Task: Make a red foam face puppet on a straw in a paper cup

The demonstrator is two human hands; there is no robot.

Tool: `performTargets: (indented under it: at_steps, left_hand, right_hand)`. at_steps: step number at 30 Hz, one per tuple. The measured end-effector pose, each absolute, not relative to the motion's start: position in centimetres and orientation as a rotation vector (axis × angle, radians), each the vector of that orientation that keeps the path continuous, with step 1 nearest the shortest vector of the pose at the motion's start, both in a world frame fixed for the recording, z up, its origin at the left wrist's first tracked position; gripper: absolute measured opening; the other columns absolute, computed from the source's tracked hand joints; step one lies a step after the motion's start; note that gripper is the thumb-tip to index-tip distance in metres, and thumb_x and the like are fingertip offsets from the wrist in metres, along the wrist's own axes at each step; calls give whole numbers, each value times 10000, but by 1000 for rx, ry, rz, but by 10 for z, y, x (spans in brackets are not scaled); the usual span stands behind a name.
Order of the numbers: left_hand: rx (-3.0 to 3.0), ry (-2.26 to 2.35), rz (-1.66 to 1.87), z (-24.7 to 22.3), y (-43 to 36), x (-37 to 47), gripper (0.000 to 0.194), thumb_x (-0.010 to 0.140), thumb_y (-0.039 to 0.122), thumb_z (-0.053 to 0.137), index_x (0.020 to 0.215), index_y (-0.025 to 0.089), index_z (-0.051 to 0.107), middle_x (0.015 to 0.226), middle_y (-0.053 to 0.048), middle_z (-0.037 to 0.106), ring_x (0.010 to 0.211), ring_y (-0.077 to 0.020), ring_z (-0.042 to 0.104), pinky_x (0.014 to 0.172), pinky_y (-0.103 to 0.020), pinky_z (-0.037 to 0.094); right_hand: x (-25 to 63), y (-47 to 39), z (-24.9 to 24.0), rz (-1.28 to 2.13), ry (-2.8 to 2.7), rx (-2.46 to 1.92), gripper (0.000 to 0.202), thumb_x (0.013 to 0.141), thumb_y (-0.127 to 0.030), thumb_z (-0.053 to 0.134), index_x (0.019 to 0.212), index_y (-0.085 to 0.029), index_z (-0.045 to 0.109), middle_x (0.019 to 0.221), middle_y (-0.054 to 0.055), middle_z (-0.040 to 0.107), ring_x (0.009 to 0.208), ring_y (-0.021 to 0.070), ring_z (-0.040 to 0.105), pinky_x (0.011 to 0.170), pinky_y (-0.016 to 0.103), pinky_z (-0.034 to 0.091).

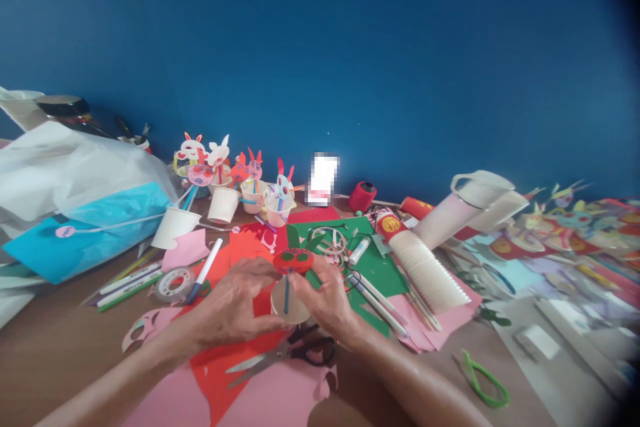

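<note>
Your left hand (235, 307) and right hand (327, 300) both clasp the white paper cup (290, 303), which carries a blue straw (287, 293) topped by a round red paper cut-out (293, 260), over the red card sheet (235, 360) near the table's front edge. You seem to be fixing the topper; next, steady the cup and press the straw firm. Black-handled scissors (295, 350) lie just below.

scissors (287, 350), tape roll (174, 282), perhaps markers (131, 283)

Even bright light, soft shadows; right edge blurred, corners dark.
</note>
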State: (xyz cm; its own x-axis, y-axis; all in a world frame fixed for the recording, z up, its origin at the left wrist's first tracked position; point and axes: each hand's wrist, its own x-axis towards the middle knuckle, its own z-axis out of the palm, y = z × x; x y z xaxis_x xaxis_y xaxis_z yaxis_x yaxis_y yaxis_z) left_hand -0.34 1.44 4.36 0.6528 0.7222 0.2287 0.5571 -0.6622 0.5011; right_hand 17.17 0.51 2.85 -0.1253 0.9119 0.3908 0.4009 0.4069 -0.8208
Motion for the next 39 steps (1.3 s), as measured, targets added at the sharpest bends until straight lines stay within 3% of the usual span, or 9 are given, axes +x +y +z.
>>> performTargets:
  at_steps: [6,21,39]
  left_hand:
    - [2507,1062,592,42,14,-4,490,688,522,582,1061,206,577,1001,-90,651,984,-268,557,843,-411,428]
    - [2508,1060,575,42,16,-7,527,707,514,573,1143,220,535,1141,-101,593,1044,-275,532,857,-409,428]
    - [2439,1085,643,45,17,-6,507,686,494,602,1115,228,551,1041,-77,632,951,-255,575,793,-364,462]
  right_hand:
    - [172,7,29,674,-1706,-1121,134,763,-179,548,839,-221,649,827,1,661,772,154,563,758,286,387]
    - [173,8,26,681,-1719,-1166,85,765,-213,544,776,-184,624,731,12,606,763,165,538,756,293,401]
    - [173,9,24,689,-1700,-1238,94,755,-231,552,706,-170,604,751,13,617,727,155,529,712,278,404]
